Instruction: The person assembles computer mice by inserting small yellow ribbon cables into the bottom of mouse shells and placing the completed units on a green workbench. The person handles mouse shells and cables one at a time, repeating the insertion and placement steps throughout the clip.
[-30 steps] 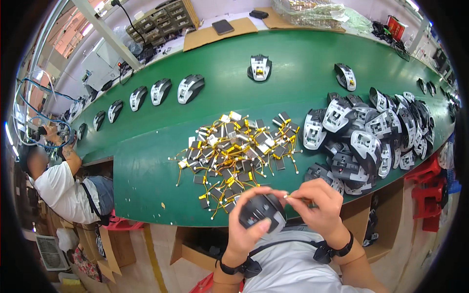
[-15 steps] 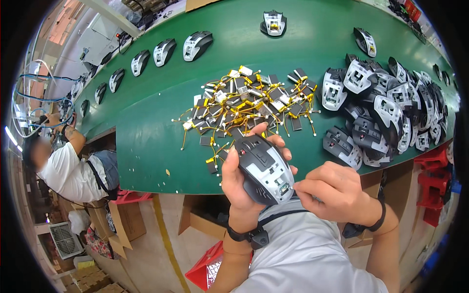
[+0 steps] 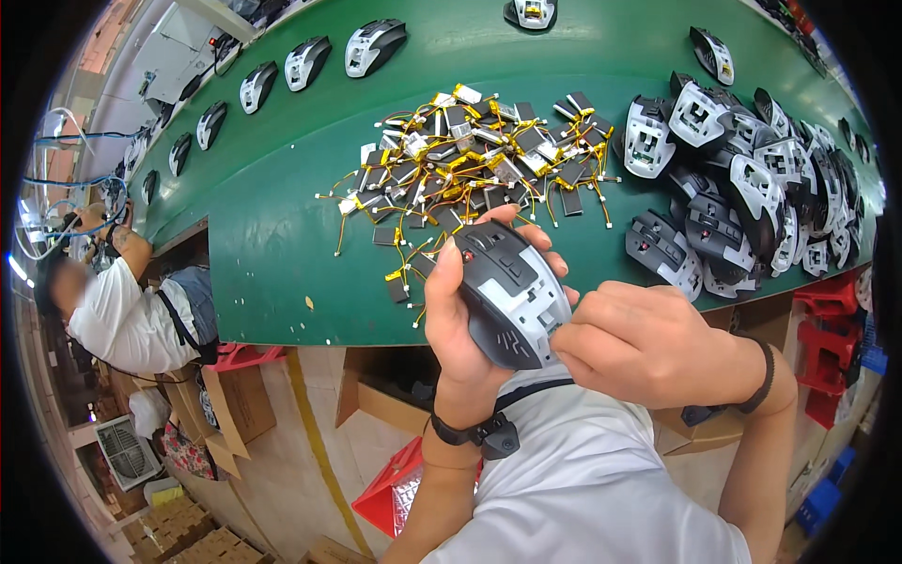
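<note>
A black and white computer mouse [image 3: 512, 291] rests in my left hand [image 3: 453, 329], whose thumb and fingers wrap its sides. Its upper shell has cut-outs showing inner parts. At the mouse's lower end, my right hand [image 3: 648, 343] is closed in a pinch against the white section. Those fingertips cover the opening there, so whatever they hold is hidden. Just beyond the mouse lies a loose pile of small flat battery packs [image 3: 470, 160] with yellow tape, thin wires and white plugs.
A heap of similar mice [image 3: 752, 193] covers the right of the green table [image 3: 272, 273]. More mice [image 3: 305, 63] stand spaced out along the far side. Cardboard boxes [image 3: 390, 409] sit below the table edge. Another person [image 3: 136, 310] works at far left.
My right hand has moved in over the mouse's lower end and now covers the opening that showed before. The left hand keeps its hold. The whole view has shifted slightly.
</note>
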Demonstrator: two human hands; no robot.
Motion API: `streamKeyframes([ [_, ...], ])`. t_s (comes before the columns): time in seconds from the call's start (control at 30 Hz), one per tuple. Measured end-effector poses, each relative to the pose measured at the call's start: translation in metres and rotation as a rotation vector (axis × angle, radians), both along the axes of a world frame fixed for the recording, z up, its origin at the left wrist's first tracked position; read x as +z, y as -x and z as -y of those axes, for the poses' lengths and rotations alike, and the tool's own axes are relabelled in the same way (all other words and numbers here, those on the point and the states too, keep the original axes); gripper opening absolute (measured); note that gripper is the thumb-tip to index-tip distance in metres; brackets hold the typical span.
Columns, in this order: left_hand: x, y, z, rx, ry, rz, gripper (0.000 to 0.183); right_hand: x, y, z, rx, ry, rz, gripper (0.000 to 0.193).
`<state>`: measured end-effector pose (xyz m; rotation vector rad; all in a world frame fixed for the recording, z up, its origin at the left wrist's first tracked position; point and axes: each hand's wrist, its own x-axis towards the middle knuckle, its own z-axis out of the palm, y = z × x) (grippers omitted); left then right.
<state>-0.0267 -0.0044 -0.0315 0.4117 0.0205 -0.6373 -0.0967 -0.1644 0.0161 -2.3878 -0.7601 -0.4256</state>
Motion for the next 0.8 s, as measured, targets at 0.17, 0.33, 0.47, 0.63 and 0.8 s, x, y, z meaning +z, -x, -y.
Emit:
streamKeyframes([
  [0.17, -0.002, 0.0, 0.0, -0.037, 0.05, -0.006, 0.068, -0.002, -0.003, 0.0, -0.056, -0.008, 0.045, 0.025],
  [0.33, -0.009, -0.002, -0.002, -0.083, 0.075, -0.032, 0.068, -0.002, -0.004, 0.001, -0.026, 0.004, 0.014, 0.024],
  [0.47, -0.009, -0.003, -0.002, -0.099, 0.075, -0.045, 0.066, 0.0, -0.003, 0.001, -0.018, 0.023, -0.006, 0.023],
  [0.63, -0.013, -0.002, -0.003, -0.089, 0.029, -0.064, 0.065, -0.002, -0.004, 0.001, -0.026, 0.035, -0.03, 0.021],
  [0.8, -0.017, 0.001, -0.002, -0.079, -0.028, -0.063, 0.063, 0.004, -0.004, 0.002, 0.021, 0.111, -0.03, 0.02],
])
